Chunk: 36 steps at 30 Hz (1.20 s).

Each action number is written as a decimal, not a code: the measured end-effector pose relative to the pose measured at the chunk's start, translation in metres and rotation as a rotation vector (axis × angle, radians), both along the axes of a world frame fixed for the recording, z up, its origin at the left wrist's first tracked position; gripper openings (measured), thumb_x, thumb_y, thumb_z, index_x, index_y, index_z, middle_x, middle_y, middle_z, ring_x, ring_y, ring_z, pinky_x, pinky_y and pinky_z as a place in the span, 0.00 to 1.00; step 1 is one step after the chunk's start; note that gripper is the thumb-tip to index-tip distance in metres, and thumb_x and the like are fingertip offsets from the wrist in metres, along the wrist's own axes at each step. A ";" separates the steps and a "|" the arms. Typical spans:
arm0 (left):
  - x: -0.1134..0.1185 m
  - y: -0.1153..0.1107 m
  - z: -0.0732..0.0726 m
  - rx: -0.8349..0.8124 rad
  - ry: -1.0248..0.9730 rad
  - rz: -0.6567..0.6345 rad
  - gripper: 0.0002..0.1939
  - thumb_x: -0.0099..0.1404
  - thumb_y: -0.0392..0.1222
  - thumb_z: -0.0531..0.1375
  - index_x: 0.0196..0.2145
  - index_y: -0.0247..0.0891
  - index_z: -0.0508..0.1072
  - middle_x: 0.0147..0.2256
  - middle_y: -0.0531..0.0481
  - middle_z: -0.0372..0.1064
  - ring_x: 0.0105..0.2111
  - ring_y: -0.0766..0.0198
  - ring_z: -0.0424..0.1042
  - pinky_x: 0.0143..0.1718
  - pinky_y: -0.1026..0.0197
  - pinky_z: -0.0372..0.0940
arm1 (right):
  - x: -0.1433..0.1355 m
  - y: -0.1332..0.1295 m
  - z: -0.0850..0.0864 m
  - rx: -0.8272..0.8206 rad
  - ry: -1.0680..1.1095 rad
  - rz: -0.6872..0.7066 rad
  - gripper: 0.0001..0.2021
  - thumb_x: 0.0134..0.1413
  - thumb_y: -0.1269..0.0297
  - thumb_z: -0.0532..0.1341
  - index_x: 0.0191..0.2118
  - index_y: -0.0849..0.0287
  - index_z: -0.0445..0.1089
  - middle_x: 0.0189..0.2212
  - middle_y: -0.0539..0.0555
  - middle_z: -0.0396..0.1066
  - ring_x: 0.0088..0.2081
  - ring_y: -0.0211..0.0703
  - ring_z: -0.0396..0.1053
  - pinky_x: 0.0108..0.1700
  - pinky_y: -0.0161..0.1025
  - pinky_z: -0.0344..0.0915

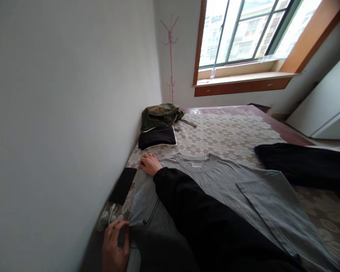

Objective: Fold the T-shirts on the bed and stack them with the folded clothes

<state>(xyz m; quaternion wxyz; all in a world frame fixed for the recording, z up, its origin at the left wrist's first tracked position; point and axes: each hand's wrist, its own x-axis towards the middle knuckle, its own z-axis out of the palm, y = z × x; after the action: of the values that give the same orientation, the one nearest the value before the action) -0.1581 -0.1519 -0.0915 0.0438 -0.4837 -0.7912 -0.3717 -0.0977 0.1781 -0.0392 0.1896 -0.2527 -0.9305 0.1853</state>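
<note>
A grey shirt (226,185) lies spread on the floral cover (215,132), its collar at the end nearer the window (243,34). The left hand (116,243) closes its grip on the shirt's edge at the wall side, pinching the cloth between thumb and fingers. Farther up that side, the right hand (150,164) rests on the shirt near the shoulder, fingers curled; whether it grips the fabric, I cannot tell. The right arm, in a black sleeve (198,207), reaches across the shirt.

Between the hands, beside the wall, lies a black slab (122,186), with a white cable (112,210) near its lower end. Beyond the right hand are a folded black cloth (158,136) and a green backpack (160,115). A dark garment (303,164) lies to the right of the shirt.
</note>
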 end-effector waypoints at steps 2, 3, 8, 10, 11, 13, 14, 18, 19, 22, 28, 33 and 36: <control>0.001 -0.004 -0.009 0.022 -0.050 0.019 0.16 0.69 0.57 0.56 0.34 0.45 0.78 0.42 0.43 0.76 0.46 0.51 0.77 0.52 0.49 0.73 | 0.000 0.002 -0.002 -0.004 0.014 0.016 0.10 0.70 0.57 0.61 0.42 0.58 0.72 0.48 0.57 0.72 0.53 0.50 0.62 0.55 0.46 0.51; 0.002 -0.005 -0.013 0.032 -0.082 0.025 0.18 0.69 0.58 0.57 0.32 0.45 0.77 0.41 0.44 0.76 0.44 0.51 0.77 0.51 0.50 0.73 | -0.001 0.002 -0.002 -0.008 0.018 0.027 0.09 0.70 0.57 0.60 0.43 0.58 0.72 0.47 0.56 0.73 0.52 0.49 0.63 0.54 0.45 0.51; 0.005 -0.008 -0.032 0.125 -0.432 0.157 0.24 0.62 0.67 0.61 0.37 0.42 0.76 0.39 0.44 0.78 0.43 0.51 0.79 0.47 0.54 0.75 | 0.001 0.006 -0.003 -0.035 0.032 0.007 0.10 0.70 0.56 0.61 0.45 0.59 0.70 0.45 0.56 0.75 0.50 0.49 0.66 0.53 0.45 0.51; 0.004 -0.008 -0.034 0.126 -0.590 0.222 0.30 0.59 0.71 0.62 0.41 0.40 0.77 0.41 0.43 0.79 0.45 0.49 0.79 0.48 0.54 0.74 | 0.004 0.009 -0.004 -0.045 0.032 -0.028 0.13 0.69 0.53 0.61 0.45 0.60 0.71 0.47 0.59 0.75 0.52 0.52 0.65 0.54 0.46 0.50; 0.003 -0.007 -0.034 0.106 -0.655 0.244 0.34 0.57 0.74 0.61 0.40 0.39 0.77 0.41 0.42 0.80 0.46 0.48 0.79 0.48 0.54 0.74 | 0.005 0.010 -0.005 -0.051 0.030 -0.039 0.14 0.69 0.52 0.61 0.45 0.60 0.72 0.47 0.60 0.75 0.52 0.52 0.66 0.54 0.47 0.50; 0.000 -0.006 -0.031 0.039 -0.770 0.244 0.39 0.55 0.80 0.57 0.36 0.37 0.79 0.39 0.40 0.81 0.47 0.45 0.79 0.47 0.54 0.74 | 0.007 0.013 -0.006 -0.066 0.023 -0.043 0.15 0.67 0.51 0.63 0.44 0.60 0.73 0.47 0.59 0.76 0.51 0.52 0.66 0.54 0.47 0.50; -0.001 -0.005 -0.027 -0.001 -0.818 0.221 0.41 0.55 0.81 0.56 0.34 0.37 0.80 0.37 0.39 0.81 0.47 0.44 0.79 0.46 0.54 0.74 | 0.008 0.014 -0.006 -0.073 0.020 -0.039 0.15 0.66 0.51 0.64 0.43 0.59 0.74 0.46 0.58 0.77 0.51 0.52 0.67 0.53 0.47 0.50; 0.000 0.003 -0.008 -0.144 -0.847 0.091 0.38 0.53 0.79 0.61 0.29 0.36 0.81 0.30 0.44 0.80 0.41 0.46 0.79 0.40 0.58 0.74 | 0.006 0.016 -0.006 -0.090 0.011 -0.023 0.12 0.64 0.53 0.66 0.41 0.57 0.76 0.44 0.55 0.79 0.50 0.50 0.70 0.53 0.45 0.51; 0.002 0.006 -0.004 -0.158 -0.821 0.080 0.36 0.52 0.78 0.62 0.29 0.36 0.81 0.29 0.45 0.79 0.39 0.47 0.79 0.39 0.59 0.73 | 0.005 0.017 -0.005 -0.093 0.010 -0.017 0.11 0.64 0.54 0.67 0.41 0.57 0.77 0.44 0.55 0.79 0.50 0.50 0.70 0.53 0.44 0.52; 0.007 0.012 0.004 -0.122 -0.740 0.107 0.35 0.49 0.76 0.65 0.29 0.36 0.81 0.30 0.45 0.80 0.38 0.47 0.79 0.39 0.59 0.73 | 0.004 0.017 -0.005 -0.101 0.012 -0.002 0.09 0.64 0.56 0.67 0.40 0.56 0.78 0.43 0.54 0.80 0.50 0.48 0.72 0.53 0.43 0.54; 0.011 0.011 0.015 -0.033 -0.724 0.094 0.32 0.53 0.74 0.64 0.26 0.39 0.79 0.25 0.49 0.74 0.28 0.56 0.73 0.30 0.62 0.68 | 0.005 0.022 0.000 -0.129 0.042 0.011 0.09 0.63 0.57 0.67 0.43 0.55 0.80 0.43 0.53 0.81 0.47 0.46 0.74 0.47 0.38 0.60; -0.002 0.020 0.038 -0.045 -0.708 0.096 0.32 0.53 0.73 0.64 0.31 0.37 0.80 0.25 0.49 0.74 0.30 0.55 0.74 0.31 0.62 0.68 | -0.006 0.039 0.012 -0.113 0.077 -0.003 0.13 0.66 0.54 0.64 0.47 0.56 0.79 0.44 0.53 0.81 0.47 0.44 0.74 0.44 0.34 0.61; -0.011 0.030 0.048 -0.107 -0.672 0.122 0.33 0.54 0.73 0.63 0.33 0.37 0.81 0.26 0.47 0.77 0.32 0.52 0.77 0.32 0.60 0.69 | -0.015 0.045 0.013 -0.086 0.065 -0.023 0.12 0.66 0.56 0.65 0.47 0.56 0.79 0.45 0.55 0.80 0.47 0.46 0.74 0.44 0.36 0.61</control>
<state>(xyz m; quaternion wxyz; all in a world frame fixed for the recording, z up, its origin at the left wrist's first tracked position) -0.1691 -0.1217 -0.0431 -0.2225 -0.2878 -0.8072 -0.4648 -0.1128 0.2235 -0.0266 0.2109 -0.2652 -0.9121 0.2309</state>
